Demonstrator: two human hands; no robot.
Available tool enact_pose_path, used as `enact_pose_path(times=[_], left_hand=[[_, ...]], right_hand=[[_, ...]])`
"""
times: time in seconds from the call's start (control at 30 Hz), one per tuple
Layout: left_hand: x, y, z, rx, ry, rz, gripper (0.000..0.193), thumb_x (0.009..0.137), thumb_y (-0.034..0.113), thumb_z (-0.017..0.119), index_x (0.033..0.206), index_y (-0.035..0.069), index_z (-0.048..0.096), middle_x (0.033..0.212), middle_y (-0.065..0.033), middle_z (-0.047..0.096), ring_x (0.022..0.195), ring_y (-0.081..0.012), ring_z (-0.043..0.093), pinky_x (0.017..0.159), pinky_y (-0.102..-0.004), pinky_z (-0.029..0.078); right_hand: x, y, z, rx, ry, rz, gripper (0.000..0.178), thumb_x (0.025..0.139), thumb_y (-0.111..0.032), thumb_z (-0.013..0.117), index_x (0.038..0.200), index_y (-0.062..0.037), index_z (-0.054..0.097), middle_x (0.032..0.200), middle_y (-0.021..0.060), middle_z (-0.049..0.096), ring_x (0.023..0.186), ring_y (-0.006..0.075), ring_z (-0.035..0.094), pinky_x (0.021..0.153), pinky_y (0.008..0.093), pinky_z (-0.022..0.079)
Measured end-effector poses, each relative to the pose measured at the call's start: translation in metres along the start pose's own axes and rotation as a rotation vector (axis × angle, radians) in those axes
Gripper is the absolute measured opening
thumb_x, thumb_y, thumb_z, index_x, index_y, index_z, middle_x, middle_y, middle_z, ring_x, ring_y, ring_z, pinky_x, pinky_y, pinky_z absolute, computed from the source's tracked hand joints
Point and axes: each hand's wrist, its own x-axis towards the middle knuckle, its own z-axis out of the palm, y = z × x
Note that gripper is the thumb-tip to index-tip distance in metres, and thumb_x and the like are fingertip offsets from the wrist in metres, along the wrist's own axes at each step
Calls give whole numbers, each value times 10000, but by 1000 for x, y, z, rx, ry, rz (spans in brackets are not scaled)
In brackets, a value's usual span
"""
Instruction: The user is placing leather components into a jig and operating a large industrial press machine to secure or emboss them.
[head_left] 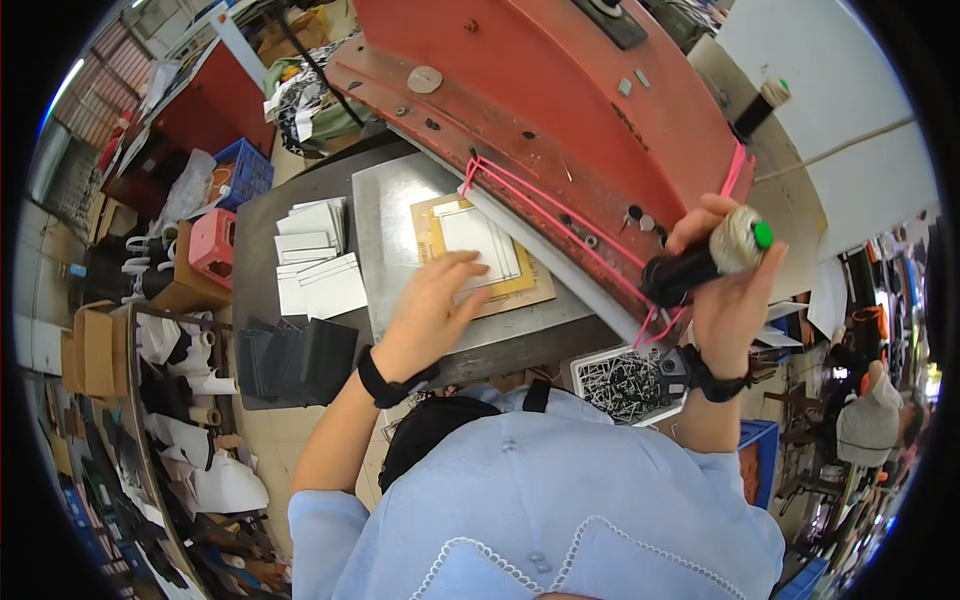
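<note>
My left hand [430, 315] lies with its fingers stretched out, fingertips on the near left edge of a white sheet piece [470, 235] marked with black lines. That piece rests on a yellowish board [522, 284], set on a metal plate [385, 215]. A large red press arm [540, 110] with a pale lower edge reaches over the plate's far right side. My right hand [735, 295] is closed around a black handle [682, 277] with cord wound about its top and a green button at its end. Pink cord [560, 215] runs along the red arm.
Left of the plate lie white cut pieces [320, 255] and dark rectangular pieces [295, 360] on the table. A white tray of small metal parts [625, 385] sits near my body. Further off are a blue crate [243, 172], a pink stool [212, 248] and shelves of rolls.
</note>
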Motion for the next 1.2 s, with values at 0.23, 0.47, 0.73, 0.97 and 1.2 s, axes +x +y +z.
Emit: enact_pose_path(times=[0.23,0.47,0.73,0.97,1.2], left_hand=[[21,-17,18,388,135,108,358,876,253,730,1128,23,620,1320,-225,588,1221,-401,553,1002,-452,457],[27,-17,29,688,57,195,284,914,239,680,1090,26,618,1275,-219,614,1179,-374,595,939,-445,499],[31,-16,11,271,124,17,290,961,204,614,1157,-9,592,1235,-210,628,1145,-369,607,956,-424,491],[2,-21,-14,-326,524,-123,528,1013,248,582,1436,-30,432,1436,-206,511,1305,-270,513,1080,-368,398],[-22,5,-20,-1009,194,-405,496,962,106,673,1393,-40,477,1165,-181,693,1017,-135,658,922,-252,495]], right_hand=[[30,2,-29,-84,452,-254,540,1083,-411,398,1321,61,509,1198,133,610,1138,214,557,1053,353,397],[17,31,0,-699,303,-155,289,1025,-183,552,1252,-16,620,1246,98,639,1181,195,577,1039,340,430],[45,136,66,-1066,-434,-458,280,911,-89,641,1187,-50,667,1165,138,683,1019,329,652,897,391,522],[55,114,72,-339,24,154,259,972,-156,653,1173,8,649,937,55,716,819,133,654,757,270,512],[33,115,94,-117,-147,384,325,1006,-211,625,1241,12,611,847,23,693,747,68,608,713,218,479]])
